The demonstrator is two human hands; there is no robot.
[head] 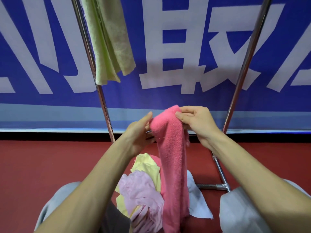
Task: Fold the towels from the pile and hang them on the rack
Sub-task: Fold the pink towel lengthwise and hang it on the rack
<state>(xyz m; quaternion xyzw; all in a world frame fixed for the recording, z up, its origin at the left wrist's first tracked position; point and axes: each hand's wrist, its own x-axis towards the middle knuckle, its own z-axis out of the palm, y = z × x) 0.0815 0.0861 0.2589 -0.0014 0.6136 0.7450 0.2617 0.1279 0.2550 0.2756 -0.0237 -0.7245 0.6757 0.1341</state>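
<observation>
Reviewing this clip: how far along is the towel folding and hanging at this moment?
Done: one green towel hangs folded on the rack. In hand: the left hand and right hand hold a pink towel up by its top end, not yet on the rack. Left: a pile of yellow, lilac and pale blue towels on the floor below. The job looks to be at an early stage.

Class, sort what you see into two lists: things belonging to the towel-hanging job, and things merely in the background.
Job: pink towel, held by left hand and right hand; towel pile; hung green towel; rack.
Background: blue banner; red floor.
</observation>
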